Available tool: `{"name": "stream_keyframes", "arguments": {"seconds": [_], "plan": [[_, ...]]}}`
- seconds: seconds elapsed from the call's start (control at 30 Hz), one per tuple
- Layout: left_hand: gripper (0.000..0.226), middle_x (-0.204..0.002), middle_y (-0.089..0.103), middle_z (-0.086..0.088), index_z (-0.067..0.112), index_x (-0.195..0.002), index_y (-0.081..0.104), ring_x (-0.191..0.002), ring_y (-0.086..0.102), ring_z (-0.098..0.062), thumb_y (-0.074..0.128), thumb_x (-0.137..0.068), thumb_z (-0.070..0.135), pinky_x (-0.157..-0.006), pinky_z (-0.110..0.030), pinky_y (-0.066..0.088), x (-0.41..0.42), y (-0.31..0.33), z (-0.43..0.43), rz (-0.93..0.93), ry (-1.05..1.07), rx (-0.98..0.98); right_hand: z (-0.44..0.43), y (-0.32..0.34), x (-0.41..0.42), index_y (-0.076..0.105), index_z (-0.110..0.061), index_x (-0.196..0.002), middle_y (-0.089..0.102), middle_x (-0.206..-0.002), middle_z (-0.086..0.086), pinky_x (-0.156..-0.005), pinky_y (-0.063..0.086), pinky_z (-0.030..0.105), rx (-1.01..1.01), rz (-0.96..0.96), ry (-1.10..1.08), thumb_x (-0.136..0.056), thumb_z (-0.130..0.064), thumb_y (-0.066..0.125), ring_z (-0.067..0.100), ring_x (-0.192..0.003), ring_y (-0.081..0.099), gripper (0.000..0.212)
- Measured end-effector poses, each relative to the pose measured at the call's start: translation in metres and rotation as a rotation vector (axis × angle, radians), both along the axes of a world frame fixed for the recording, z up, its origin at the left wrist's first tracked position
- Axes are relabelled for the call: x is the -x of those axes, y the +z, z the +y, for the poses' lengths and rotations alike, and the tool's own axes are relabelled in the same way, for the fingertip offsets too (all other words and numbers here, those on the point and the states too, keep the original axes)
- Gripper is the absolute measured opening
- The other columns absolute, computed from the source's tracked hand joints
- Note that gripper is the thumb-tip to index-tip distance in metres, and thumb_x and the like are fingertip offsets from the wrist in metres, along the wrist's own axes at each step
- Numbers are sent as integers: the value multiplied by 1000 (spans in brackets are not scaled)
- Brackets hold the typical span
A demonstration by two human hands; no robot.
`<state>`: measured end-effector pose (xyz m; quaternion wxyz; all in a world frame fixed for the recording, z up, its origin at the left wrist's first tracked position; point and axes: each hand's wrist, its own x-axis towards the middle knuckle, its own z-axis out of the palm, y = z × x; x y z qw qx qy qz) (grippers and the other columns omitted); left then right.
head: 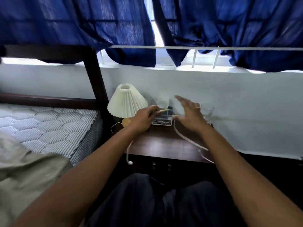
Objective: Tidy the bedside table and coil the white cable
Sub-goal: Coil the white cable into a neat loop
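A dark wooden bedside table [164, 146] stands against the wall. A white cable [183, 138] trails across its top; one end with a plug [130, 162] hangs over the front edge. My left hand [142, 118] is closed on a stretch of the cable, a pale piece sticking out past the fingers. My right hand [191, 115] hovers above the table with fingers spread, touching nothing I can make out. A small grey box-like device [162, 119] sits between the hands.
A lamp with a pleated cream shade [127, 102] stands at the table's left rear. Two clear glasses [162, 102] [207, 110] stand by the wall. A mattress [49, 126] lies to the left. Blue curtains [82, 27] hang above.
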<state>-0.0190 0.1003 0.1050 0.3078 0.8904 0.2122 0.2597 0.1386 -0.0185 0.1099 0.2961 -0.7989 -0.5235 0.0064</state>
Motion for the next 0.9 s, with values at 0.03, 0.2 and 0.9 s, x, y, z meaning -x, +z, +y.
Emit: {"name": "stream_keyframes", "arguments": {"seconds": [0.03,0.2,0.9], "plan": [[15,-77,62,-4,14,-94,63,-68,54,-16,48,-94,19,-61,-16,39,-6,8,-8,-24,-9,-13,6,9,15,36,-32,-137,49,-138,4,-102,30,36,-46,-30,69,-83,-19,61,29,-125,40,61],[17,-84,65,-18,5,-96,59,-77,59,-31,48,-95,17,-68,-32,40,16,35,-27,-69,0,-63,0,36,38,66,-12,-101,69,-96,15,-75,46,34,-117,-257,119,-86,-3,48,33,-91,59,25],[24,-53,35,2,14,-88,63,-33,27,0,43,-97,24,-31,-12,21,51,39,-35,-366,9,737,27,47,86,55,-18,-119,60,-117,8,-92,42,25,-109,218,256,-85,-11,58,19,-108,55,35]]}}
